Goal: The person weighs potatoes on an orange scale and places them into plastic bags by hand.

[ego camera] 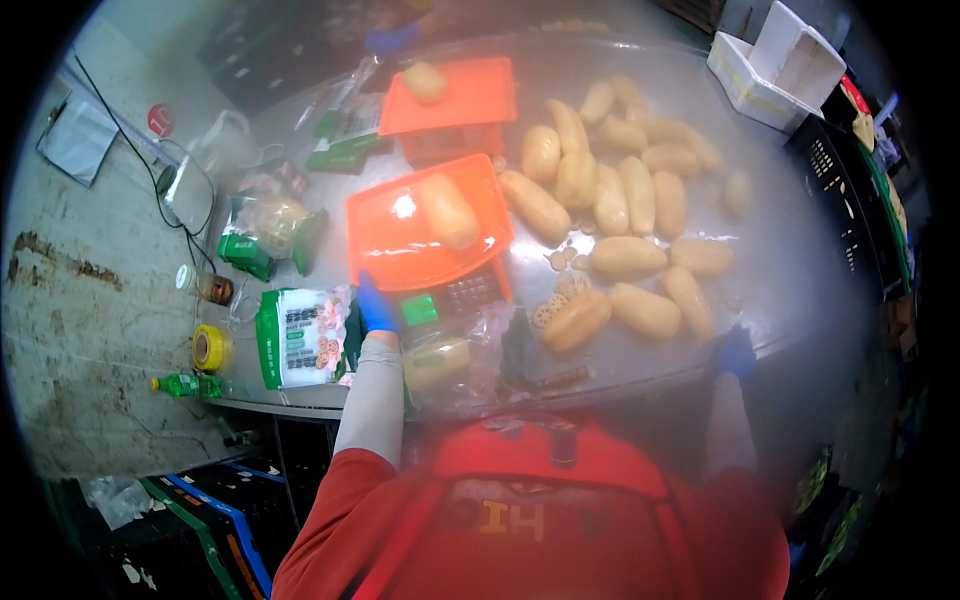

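My left hand [376, 307], in a blue glove, is at the near left corner of an orange weighing-scale pan [379, 240]. Whether its fingers grip the rim is unclear. One peeled lotus root section [450, 211] lies in that pan, above the scale's keypad [471, 292]. My right hand [736, 352], also gloved in blue, is blurred at the table's front edge, to the right of several loose lotus root sections [688, 301]. Its fingers are too hazy to read. Thin lotus root slices [551, 307] lie beside the nearest sections.
A second orange scale [450, 94] stands behind, bearing another section. Printed bags [304, 337], yellow tape [210, 348], a green bottle [187, 385] and a jar [204, 285] line the left side. Across the steel table [780, 247] is another person's gloved hand [394, 39]. A foam box [757, 82] stands far right.
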`<state>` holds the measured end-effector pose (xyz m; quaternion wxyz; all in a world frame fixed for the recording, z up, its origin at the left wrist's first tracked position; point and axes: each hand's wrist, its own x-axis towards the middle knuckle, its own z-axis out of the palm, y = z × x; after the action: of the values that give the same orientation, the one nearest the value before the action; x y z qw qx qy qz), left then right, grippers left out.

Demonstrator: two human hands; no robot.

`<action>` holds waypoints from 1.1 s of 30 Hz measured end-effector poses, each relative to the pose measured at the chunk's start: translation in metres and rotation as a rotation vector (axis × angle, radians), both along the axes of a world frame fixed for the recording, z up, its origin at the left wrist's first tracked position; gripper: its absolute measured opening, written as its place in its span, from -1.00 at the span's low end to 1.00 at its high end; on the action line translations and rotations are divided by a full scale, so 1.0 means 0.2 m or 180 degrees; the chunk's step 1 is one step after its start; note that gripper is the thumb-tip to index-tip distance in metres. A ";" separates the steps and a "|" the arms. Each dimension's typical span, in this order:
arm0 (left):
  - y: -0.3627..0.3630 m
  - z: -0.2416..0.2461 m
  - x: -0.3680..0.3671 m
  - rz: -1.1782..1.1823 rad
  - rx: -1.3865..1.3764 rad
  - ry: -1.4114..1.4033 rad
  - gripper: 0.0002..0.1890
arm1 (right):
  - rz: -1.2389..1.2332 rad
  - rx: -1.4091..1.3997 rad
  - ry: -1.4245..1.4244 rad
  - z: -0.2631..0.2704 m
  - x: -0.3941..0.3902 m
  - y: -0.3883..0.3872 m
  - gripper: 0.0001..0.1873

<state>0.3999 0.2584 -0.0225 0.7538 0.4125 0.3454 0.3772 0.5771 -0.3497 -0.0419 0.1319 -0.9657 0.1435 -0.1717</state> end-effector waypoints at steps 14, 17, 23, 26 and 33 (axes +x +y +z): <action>0.04 -0.03 0.01 0.0074 -0.0011 -0.0238 -0.48 | 0.0173 -0.0522 0.0195 -0.05 0.05 0.00 -0.78; 0.09 -0.11 0.00 0.0032 0.0085 -0.0099 -0.48 | 0.0144 -0.0430 0.0151 -0.01 0.02 0.00 -0.79; 0.06 -0.04 0.04 -0.0056 0.0107 -0.0076 -0.46 | -0.0026 0.0075 0.0225 0.08 -0.02 0.06 -0.78; 0.12 -0.08 0.05 -0.0163 0.0226 -0.0092 -0.46 | 0.0086 -0.0031 -0.0210 0.05 -0.02 0.06 -0.79; 0.10 -0.07 0.08 -0.0134 0.0087 -0.0097 -0.45 | 0.0110 -0.0316 -0.0176 0.03 0.00 0.03 -0.81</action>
<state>0.4160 0.2783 -0.0371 0.7611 0.4242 0.3198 0.3722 0.5769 -0.3428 -0.0360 0.0906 -0.9682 0.1144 -0.2030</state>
